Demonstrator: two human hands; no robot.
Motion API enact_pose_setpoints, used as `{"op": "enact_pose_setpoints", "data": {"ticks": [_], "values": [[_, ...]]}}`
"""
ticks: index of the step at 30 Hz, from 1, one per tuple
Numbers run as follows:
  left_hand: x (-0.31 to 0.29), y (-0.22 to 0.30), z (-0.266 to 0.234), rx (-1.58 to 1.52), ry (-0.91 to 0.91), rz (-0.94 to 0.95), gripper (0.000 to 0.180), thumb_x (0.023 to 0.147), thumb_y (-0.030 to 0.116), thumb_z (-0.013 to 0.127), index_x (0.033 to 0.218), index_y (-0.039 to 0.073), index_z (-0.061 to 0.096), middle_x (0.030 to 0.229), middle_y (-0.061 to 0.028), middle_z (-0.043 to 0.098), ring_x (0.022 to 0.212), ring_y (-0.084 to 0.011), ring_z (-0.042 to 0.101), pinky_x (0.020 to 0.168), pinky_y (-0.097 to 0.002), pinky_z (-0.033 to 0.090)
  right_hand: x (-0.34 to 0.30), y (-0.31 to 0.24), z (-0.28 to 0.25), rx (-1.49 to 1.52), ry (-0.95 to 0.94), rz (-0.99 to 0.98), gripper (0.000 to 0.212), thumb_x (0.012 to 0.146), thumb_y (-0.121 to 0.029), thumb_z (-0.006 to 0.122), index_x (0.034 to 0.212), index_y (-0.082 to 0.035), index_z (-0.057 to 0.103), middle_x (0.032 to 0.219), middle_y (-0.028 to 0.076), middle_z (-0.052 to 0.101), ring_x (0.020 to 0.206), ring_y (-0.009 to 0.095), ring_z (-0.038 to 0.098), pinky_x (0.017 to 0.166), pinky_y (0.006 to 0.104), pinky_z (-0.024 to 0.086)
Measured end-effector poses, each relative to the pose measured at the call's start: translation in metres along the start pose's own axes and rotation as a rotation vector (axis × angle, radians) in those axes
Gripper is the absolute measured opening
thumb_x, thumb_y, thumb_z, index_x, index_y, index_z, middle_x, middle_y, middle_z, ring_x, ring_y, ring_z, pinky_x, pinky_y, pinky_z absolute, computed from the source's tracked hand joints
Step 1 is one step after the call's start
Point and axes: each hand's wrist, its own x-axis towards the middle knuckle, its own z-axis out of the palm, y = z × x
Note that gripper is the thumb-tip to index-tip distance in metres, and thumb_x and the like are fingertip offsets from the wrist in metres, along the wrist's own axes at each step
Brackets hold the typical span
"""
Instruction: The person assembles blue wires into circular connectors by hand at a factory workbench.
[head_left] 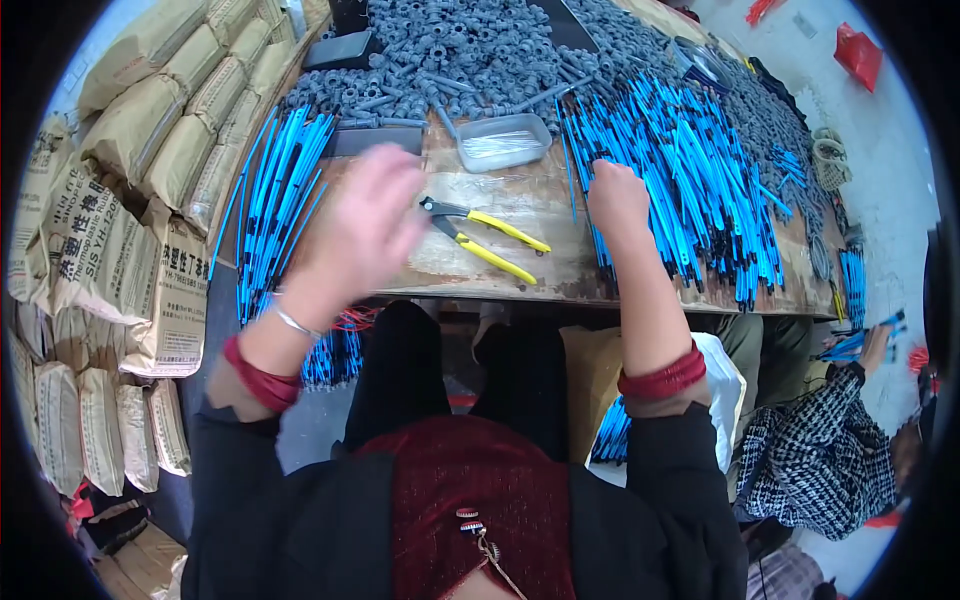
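Note:
My left hand (378, 215), a bracelet at its wrist, is raised over the table's left part and smeared by motion; its fingers and any small thing in them cannot be made out. My right hand (617, 203) is closed at the left edge of a big pile of blue strips with black ends (690, 190). A black piece shows at its fingertips, but what it grips is mostly hidden. Between my hands lie end cutters (510, 234) with yellow handles, spread apart. Behind them stands a clear plastic tray (508, 127) holding thin white sticks (500, 145).
Grey plastic fittings (450, 60) heap across the table's far side. Another blue bundle (285, 185) lies at its left edge. Stacked paper sacks (140, 130) fill the left. At right, a person in a checked sleeve (825, 450) holds blue strips (865, 340). A white sack (722, 390) stands beside my right arm.

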Motion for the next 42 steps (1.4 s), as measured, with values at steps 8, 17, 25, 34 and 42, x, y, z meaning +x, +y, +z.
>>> {"op": "enact_pose_setpoints", "data": {"ticks": [8,17,25,34,42], "values": [[-0.028,0.065,0.101,-0.058,-0.21,0.022,0.053,0.077,0.028,0.064,0.122,0.003,0.049,0.129,-0.0239,0.043,0.119,-0.0408,0.042,0.096,-0.0516,0.035,0.021,0.005,-0.009,-0.007,-0.145,0.229,0.024,0.082,-0.023,0.053,0.091,-0.002,0.062,0.094,0.02,0.064,0.086,0.037,0.061,0.074,0.0447,0.05],[0.008,0.014,0.104,-1.632,0.096,-0.779,0.025,0.09,0.023,0.054,0.108,0.005,0.051,0.094,-0.0156,0.063,0.084,-0.026,0.063,0.075,-0.0385,0.051,-0.033,-0.031,-0.151,1.162,-0.24,0.087,0.021,0.09,-0.02,0.051,0.085,0.0,0.058,0.066,0.004,0.06,0.054,0.007,0.053,0.049,0.0198,0.04],[0.009,0.028,0.082,-2.114,0.041,-0.635,0.016,0.091,0.015,0.053,0.104,0.007,0.052,0.085,-0.011,0.064,0.071,-0.0203,0.063,0.066,-0.0313,0.051,-0.071,-0.052,-0.065,0.861,-0.544,-0.201,0.023,0.089,-0.021,0.055,0.092,0.001,0.06,0.069,0.005,0.063,0.06,0.011,0.06,0.055,0.0252,0.048],[-0.017,-0.004,0.088,-2.25,-0.126,-0.664,0.012,0.092,0.014,0.05,0.098,0.006,0.057,0.067,-0.0084,0.06,0.04,-0.0102,0.043,0.04,-0.0219,0.032,0.041,-0.015,0.006,-0.035,-0.268,0.019,0.023,0.079,-0.016,0.055,0.096,-0.004,0.066,0.098,0.021,0.063,0.086,0.035,0.063,0.074,0.0428,0.051],[-0.02,-0.009,0.094,-2.185,-0.013,-0.768,0.016,0.092,0.018,0.049,0.098,0.005,0.057,0.067,-0.0074,0.06,0.044,-0.0104,0.045,0.043,-0.0224,0.03,0.046,-0.021,-0.004,-0.08,-0.288,0.23,0.028,0.077,-0.02,0.056,0.097,-0.001,0.062,0.095,0.021,0.064,0.088,0.037,0.062,0.077,0.0444,0.05]]}}
